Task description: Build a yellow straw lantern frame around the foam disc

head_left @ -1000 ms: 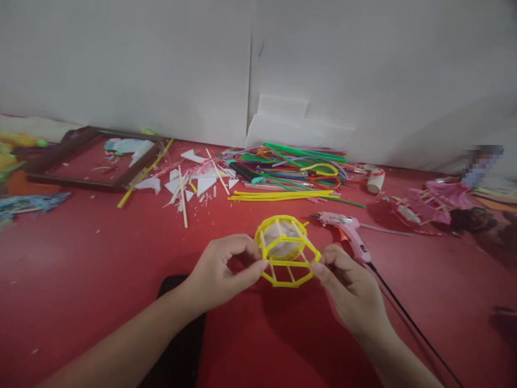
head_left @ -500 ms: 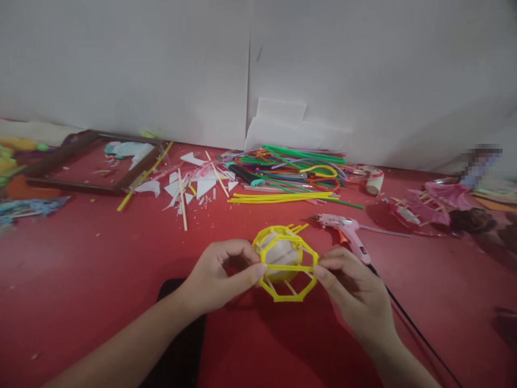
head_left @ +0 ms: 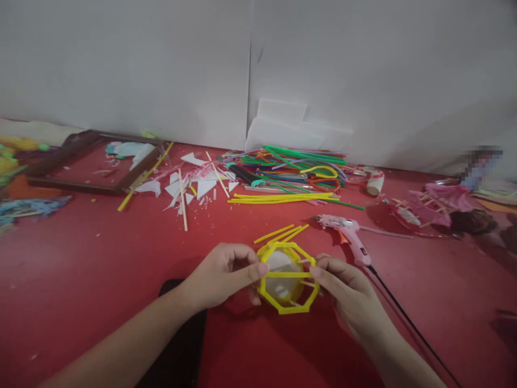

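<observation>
Between my hands is a small frame (head_left: pixel 294 309) of yellow pipe cleaners, its front ring roughly eight-sided, with thin wooden sticks running back from it and a whitish round base behind. A straight yellow strip (head_left: pixel 287 275) spans the ring from side to side. My left hand (head_left: pixel 226 275) pinches the ring and the strip's left end between thumb and fingers. At the strip's right end, my right hand (head_left: pixel 343 285) pinches with thumb and forefinger. Several short yellow pieces (head_left: pixel 283 233) lie on the table just beyond the frame.
A pink glue gun (head_left: pixel 349 231) with a black cord lies right of centre. Behind are coloured pipe cleaners (head_left: pixel 299 161), a cutter (head_left: pixel 244 175) and white scraps (head_left: pixel 197 186). A brown picture frame (head_left: pixel 76 188) lies left, a pink stick model (head_left: pixel 432 202) right. Something black and flat (head_left: pixel 177 345) is under my left forearm.
Both hands have lowered and tilted the yellow frame slightly toward me, so its whitish base shows more through the ring. The short yellow pieces behind it are now uncovered.
</observation>
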The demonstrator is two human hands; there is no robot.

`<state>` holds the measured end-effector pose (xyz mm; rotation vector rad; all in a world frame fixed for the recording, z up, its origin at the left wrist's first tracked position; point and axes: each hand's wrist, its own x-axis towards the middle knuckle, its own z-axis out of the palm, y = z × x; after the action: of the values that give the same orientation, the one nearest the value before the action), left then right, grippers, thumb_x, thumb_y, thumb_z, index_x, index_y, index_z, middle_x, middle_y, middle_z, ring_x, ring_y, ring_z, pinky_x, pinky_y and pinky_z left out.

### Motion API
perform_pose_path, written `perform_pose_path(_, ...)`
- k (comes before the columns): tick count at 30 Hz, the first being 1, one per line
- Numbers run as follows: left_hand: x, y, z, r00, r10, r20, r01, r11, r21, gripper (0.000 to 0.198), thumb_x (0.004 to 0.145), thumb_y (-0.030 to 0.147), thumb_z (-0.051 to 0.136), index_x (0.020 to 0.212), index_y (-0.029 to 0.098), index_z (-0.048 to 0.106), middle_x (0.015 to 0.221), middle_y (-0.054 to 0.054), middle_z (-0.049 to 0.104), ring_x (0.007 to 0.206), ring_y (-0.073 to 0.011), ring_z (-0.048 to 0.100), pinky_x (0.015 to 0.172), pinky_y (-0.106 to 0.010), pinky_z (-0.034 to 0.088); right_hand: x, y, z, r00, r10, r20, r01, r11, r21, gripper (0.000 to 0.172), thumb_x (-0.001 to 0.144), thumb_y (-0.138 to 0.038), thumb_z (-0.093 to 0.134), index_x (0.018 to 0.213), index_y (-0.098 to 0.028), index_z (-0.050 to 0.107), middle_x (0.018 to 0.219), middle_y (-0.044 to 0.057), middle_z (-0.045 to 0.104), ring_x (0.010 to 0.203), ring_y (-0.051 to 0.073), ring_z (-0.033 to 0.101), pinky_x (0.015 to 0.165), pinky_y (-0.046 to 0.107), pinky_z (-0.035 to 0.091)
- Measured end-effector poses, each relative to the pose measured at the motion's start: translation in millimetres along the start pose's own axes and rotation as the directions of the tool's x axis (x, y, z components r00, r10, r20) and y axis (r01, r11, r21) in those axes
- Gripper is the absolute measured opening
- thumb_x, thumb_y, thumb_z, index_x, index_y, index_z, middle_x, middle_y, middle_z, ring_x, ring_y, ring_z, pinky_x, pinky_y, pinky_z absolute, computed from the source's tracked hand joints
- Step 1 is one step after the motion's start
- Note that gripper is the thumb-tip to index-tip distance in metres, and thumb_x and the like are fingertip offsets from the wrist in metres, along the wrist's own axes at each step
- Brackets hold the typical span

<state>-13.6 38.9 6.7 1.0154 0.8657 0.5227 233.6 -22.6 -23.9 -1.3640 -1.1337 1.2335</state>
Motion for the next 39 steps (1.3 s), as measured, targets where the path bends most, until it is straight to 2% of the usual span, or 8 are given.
perform_pose_path(5, 2.7, 0.0, 0.6, 0.999, 0.018, -0.051, -0.014, 0.996, 0.087, 0.036, 0.066, 0.043, 0.093, 0.063, 0.016, 0.069, 0.057, 0.000, 0.072, 0.053, -0.0119, 0.068, 0.059, -0.021, 0.053, 0.2, -2.6, 1.8, 0.998, 0.055, -0.014, -0.055, 0.998, -0.011, 0.045, 0.084, -0.058, 0.077, 0.066, -0.019, 0.065, 0.071, 0.001, 0.056, 0.066, 0.013, 0.048, 0.061, 0.027, 0.042)
perform_pose_path(11, -0.2, 2.1, 0.2, 0.998, 0.056, -0.032, -0.048, 0.974, 0.219, 0.039, 0.074, 0.051, 0.085, 0.062, 0.017, 0.070, 0.057, -0.002, 0.072, 0.054, -0.0120, 0.065, 0.056, -0.020, 0.048, 0.8, -2.4, 2.5, 0.983, 0.175, -0.049, -0.174, 0.984, 0.030, 0.051, 0.076, -0.066, 0.080, 0.067, -0.017, 0.066, 0.063, -0.001, 0.052, 0.060, 0.012, 0.043, 0.056, 0.026, 0.035)
perform_pose_path(16, -2.6, 2.6, -0.5, 0.994, 0.112, -0.016, -0.098, 0.927, 0.362, 0.031, 0.076, 0.042, 0.083, 0.064, 0.016, 0.071, 0.061, -0.002, 0.072, 0.056, -0.0104, 0.059, 0.055, -0.019, 0.044, -0.2, -3.5, 3.5, 0.985, 0.164, -0.056, -0.162, 0.986, 0.042, 0.051, 0.077, -0.065, 0.080, 0.066, -0.018, 0.064, 0.061, -0.002, 0.050, 0.058, 0.011, 0.040, 0.055, 0.026, 0.032)
perform_pose_path(20, 0.9, 2.8, 0.0, 0.987, 0.146, -0.074, -0.109, 0.925, 0.364, 0.034, 0.081, 0.046, 0.074, 0.065, 0.018, 0.066, 0.055, 0.001, 0.064, 0.049, -0.0088, 0.051, 0.051, -0.020, 0.040, -0.9, -4.8, 3.3, 0.988, 0.143, -0.061, -0.141, 0.989, 0.035, 0.048, 0.080, -0.062, 0.079, 0.068, -0.018, 0.065, 0.064, -0.002, 0.051, 0.061, 0.011, 0.042, 0.057, 0.026, 0.033)
perform_pose_path(23, 3.7, 3.0, 0.5, 0.981, 0.166, -0.103, -0.121, 0.930, 0.346, 0.039, 0.082, 0.051, 0.071, 0.063, 0.019, 0.060, 0.052, 0.004, 0.057, 0.047, -0.0079, 0.045, 0.048, -0.019, 0.036, -1.2, -5.0, 2.0, 0.988, 0.150, -0.019, -0.150, 0.988, 0.031, 0.046, 0.080, -0.060, 0.079, 0.068, -0.018, 0.065, 0.062, -0.002, 0.051, 0.059, 0.011, 0.041, 0.056, 0.026, 0.032)
perform_pose_path(27, 3.9, 4.3, 1.2, 0.972, 0.212, -0.102, -0.167, 0.927, 0.336, 0.041, 0.082, 0.053, 0.069, 0.062, 0.019, 0.058, 0.054, 0.004, 0.055, 0.049, -0.0082, 0.046, 0.050, -0.019, 0.037, -0.3, -3.7, 1.1, 0.990, 0.144, -0.005, -0.144, 0.989, 0.028, 0.046, 0.080, -0.060, 0.079, 0.068, -0.018, 0.065, 0.061, -0.003, 0.050, 0.057, 0.010, 0.038, 0.055, 0.026, 0.030)
perform_pose_path(32, 2.1, 4.6, 1.2, 0.983, 0.151, -0.108, -0.099, 0.918, 0.384, 0.035, 0.081, 0.048, 0.067, 0.063, 0.018, 0.061, 0.053, 0.003, 0.055, 0.047, -0.0074, 0.040, 0.048, -0.020, 0.033, 2.0, -1.3, 1.7, 0.988, 0.157, -0.013, -0.156, 0.986, 0.060, 0.049, 0.078, -0.062, 0.080, 0.065, -0.018, 0.063, 0.058, -0.005, 0.046, 0.055, 0.009, 0.034, 0.054, 0.026, 0.028)
perform_pose_path(39, 3.8, 0.8, -1.4, 0.976, 0.177, -0.129, -0.103, 0.891, 0.443, 0.029, 0.078, 0.040, 0.066, 0.061, 0.019, 0.059, 0.052, 0.005, 0.048, 0.050, -0.0078, 0.036, 0.049, -0.020, 0.029, 0.6, -2.5, 4.6, 0.985, 0.174, 0.013, -0.174, 0.982, 0.076, 0.051, 0.077, -0.062, 0.081, 0.064, -0.018, 0.061, 0.058, -0.005, 0.044, 0.056, 0.009, 0.032, 0.054, 0.026, 0.025)
